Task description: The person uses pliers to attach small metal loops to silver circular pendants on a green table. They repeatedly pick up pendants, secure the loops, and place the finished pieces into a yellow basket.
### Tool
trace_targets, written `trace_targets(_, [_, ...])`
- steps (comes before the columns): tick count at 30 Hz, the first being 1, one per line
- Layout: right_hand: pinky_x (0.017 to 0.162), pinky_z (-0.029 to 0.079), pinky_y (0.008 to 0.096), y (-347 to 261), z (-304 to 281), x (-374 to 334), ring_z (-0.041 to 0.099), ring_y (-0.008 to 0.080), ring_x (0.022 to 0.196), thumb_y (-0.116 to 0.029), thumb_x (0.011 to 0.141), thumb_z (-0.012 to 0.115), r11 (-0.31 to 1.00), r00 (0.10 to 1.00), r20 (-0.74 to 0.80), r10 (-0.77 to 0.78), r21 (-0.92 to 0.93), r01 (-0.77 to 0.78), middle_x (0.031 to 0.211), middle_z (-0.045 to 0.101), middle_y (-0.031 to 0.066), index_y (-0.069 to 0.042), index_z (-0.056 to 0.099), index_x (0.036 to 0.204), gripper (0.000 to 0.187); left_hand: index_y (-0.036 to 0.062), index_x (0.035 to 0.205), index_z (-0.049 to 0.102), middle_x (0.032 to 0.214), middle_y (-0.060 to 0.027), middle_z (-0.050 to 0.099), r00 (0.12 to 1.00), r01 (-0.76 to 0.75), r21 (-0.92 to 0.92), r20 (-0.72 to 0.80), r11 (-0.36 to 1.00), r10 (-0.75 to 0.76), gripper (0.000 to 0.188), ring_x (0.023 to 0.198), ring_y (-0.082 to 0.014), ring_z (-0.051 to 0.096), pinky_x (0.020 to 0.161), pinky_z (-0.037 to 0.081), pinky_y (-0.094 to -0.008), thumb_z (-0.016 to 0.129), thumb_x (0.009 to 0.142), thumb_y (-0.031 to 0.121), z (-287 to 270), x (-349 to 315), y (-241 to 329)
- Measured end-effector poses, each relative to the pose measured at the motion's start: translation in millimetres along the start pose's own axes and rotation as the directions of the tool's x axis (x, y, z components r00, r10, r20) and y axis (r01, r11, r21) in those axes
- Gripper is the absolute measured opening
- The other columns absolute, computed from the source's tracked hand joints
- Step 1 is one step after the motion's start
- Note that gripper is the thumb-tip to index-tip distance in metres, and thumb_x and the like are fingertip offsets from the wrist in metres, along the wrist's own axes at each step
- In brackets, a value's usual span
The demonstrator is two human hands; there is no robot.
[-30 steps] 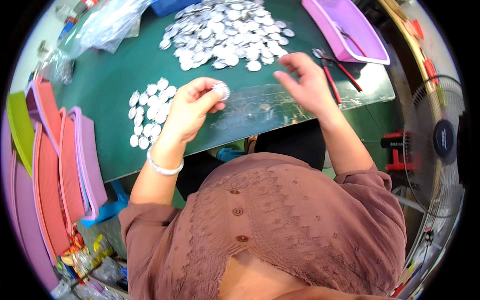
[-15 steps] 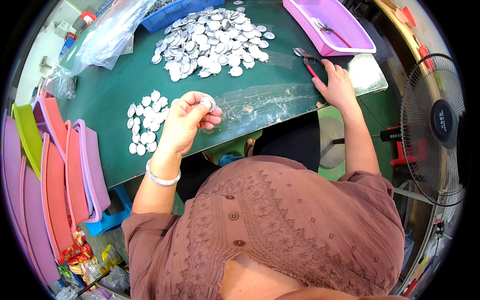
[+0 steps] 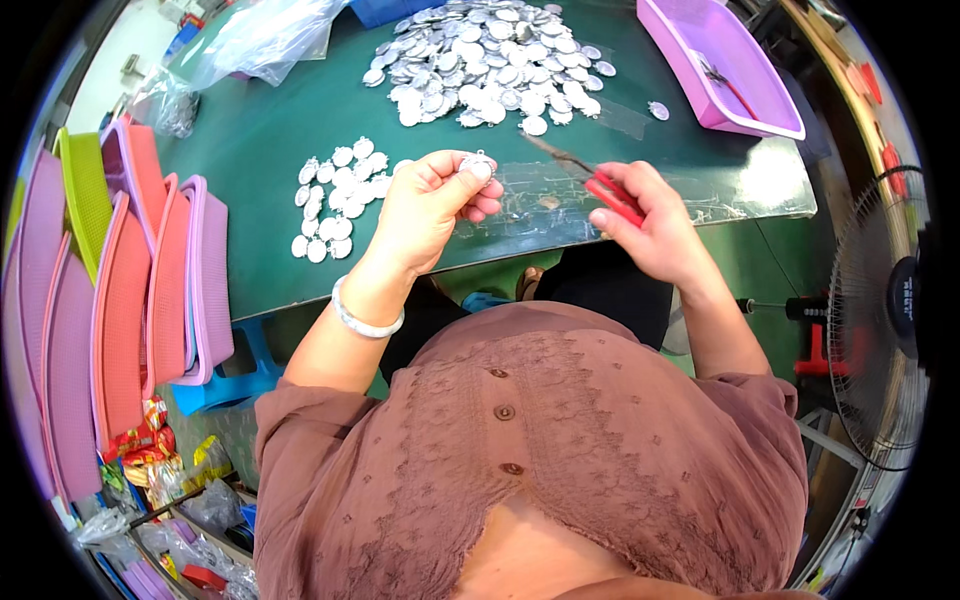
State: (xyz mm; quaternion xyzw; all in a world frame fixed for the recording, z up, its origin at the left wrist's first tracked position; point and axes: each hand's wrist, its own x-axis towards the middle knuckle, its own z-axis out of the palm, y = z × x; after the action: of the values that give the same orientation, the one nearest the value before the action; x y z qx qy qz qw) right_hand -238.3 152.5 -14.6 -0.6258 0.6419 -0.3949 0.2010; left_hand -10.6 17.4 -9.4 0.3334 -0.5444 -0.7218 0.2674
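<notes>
My left hand [image 3: 432, 205] pinches a round silver metal charm [image 3: 478, 166] between thumb and fingers, just above the table's near edge. Red-handled pliers [image 3: 612, 196] are gripped in my right hand [image 3: 648, 222], their dark jaws pointing up and left toward the far pile. A gap separates the jaws from the charm I hold. Left of my left hand lies a small group of similar charms [image 3: 343, 190]. A large heap of charms [image 3: 490, 60] covers the far middle of the table, and one loose charm [image 3: 658, 110] rests to its right.
A pink-purple basket [image 3: 720, 75] at the far right holds another red-handled tool. Clear plastic bags [image 3: 265, 42] lie at the far left, near a blue bin [image 3: 393, 10]. Stacked coloured baskets [image 3: 125, 290] stand left of the green table [image 3: 270, 260]; a fan [image 3: 880, 310] stands at right.
My right hand has lifted the pliers off the table and brought them left, toward my left hand. The camera view has shifted. A loose charm now shows near the basket.
</notes>
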Motion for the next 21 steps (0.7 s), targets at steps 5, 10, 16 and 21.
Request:
trace_targets(5, [0.072,0.048,0.0346,-18,19,13,0.058,0.0269,0.084,-0.014,0.079,0.071,0.994,0.992,0.065,-0.109,-0.011,0.11,0.096,0.054,0.0128,0.0,0.056,0.112,0.039,0.0033,0.097,0.064,0.08,-0.0042,0.067,1.0,-0.013,0.025,-0.023,1.0,0.014,0.018,0.066,-0.0104,0.061,0.062,0.048,-0.0228,0.062,0.091,0.02,-5,-8,3])
trace_targets(10, [0.071,0.048,0.0343,-25,29,15,0.058,0.0274,0.082,-0.014,0.08,0.07,0.996,0.99,0.105,-0.09,0.031,0.087,0.095,0.054,0.0131,0.0,0.056,0.111,0.036,0.0041,0.094,0.063,0.077,-0.0027,0.065,0.999,-0.047,0.036,-0.009,0.998,0.047,0.017,0.064,-0.0095,0.059,0.06,0.047,-0.0217,0.062,0.091,0.02,-12,-14,4])
trace_targets(16, [0.07,0.048,0.0339,-20,35,15,0.058,0.0265,0.08,-0.015,0.082,0.068,0.993,0.987,0.119,-0.11,0.057,0.104,0.094,0.054,0.0132,0.002,0.056,0.11,0.034,0.0047,0.092,0.063,0.074,-0.0013,0.063,0.997,-0.059,0.057,-0.044,0.997,0.061,0.015,0.062,-0.0076,0.057,0.058,0.047,-0.0201,0.062,0.091,0.019,-15,-17,3])
trace_targets(21, [0.07,0.048,0.0337,-21,36,16,0.058,0.0262,0.08,-0.016,0.083,0.067,0.994,0.984,0.142,-0.108,0.051,0.101,0.094,0.054,0.0135,0.002,0.056,0.11,0.034,0.0055,0.089,0.063,0.073,-0.0004,0.062,0.997,-0.056,0.082,-0.053,0.995,0.06,0.014,0.061,-0.0063,0.056,0.058,0.046,-0.0191,0.061,0.091,0.019,-16,-17,3])
